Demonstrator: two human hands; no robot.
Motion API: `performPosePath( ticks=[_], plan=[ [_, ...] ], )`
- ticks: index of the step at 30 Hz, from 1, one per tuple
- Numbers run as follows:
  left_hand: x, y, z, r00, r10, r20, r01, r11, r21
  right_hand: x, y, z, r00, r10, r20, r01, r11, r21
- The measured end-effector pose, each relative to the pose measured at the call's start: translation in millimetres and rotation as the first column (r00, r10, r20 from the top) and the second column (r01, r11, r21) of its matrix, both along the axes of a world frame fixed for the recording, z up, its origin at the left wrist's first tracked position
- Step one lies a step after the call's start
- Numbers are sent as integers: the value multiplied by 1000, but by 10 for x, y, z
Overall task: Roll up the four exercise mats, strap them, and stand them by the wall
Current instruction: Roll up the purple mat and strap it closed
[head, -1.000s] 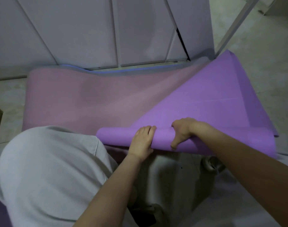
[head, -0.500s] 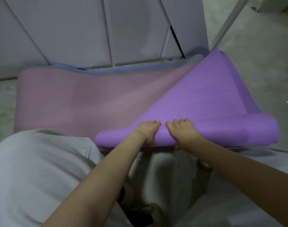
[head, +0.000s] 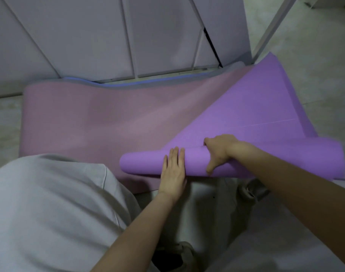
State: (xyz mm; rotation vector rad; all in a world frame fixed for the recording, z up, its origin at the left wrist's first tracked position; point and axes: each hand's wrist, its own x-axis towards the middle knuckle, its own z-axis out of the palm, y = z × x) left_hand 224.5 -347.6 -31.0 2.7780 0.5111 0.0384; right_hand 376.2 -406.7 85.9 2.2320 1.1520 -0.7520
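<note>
A purple mat [head: 252, 118] lies askew on top of a pink mat [head: 93, 118], its near end wound into a roll [head: 148, 161] in front of my knees. My left hand [head: 173, 171] lies flat with straight fingers on the near side of the roll. My right hand [head: 218, 150] grips the roll just to the right, fingers curled over its top and thumb down its front. The roll's right end is blurred. A blue and grey mat edge [head: 128, 83] shows beyond the pink mat.
Pale wall panels [head: 89, 36] rise right behind the mats. A metal post [head: 273, 26] slants up at the right, with tiled floor [head: 315, 65] beyond it. My knees in grey trousers [head: 50, 213] fill the near foreground, and my shoe [head: 250, 191] sits under the roll.
The roll has been turned further onto the flat part of the purple mat. My left hand went from curled over the roll to flat on it, and my right hand shifted its grip.
</note>
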Motion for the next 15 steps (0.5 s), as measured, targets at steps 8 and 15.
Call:
performPosePath(
  ticks=[8,15],
  plan=[
    [109,158,-64,995,-92,36,94,993,-72,-11,-45,87,988,-81,-132,75,996,-48],
    [473,381,271,975,-137,-175,110,982,-154,-237,-183,-151,871,235,431,-288,956,61]
  ],
)
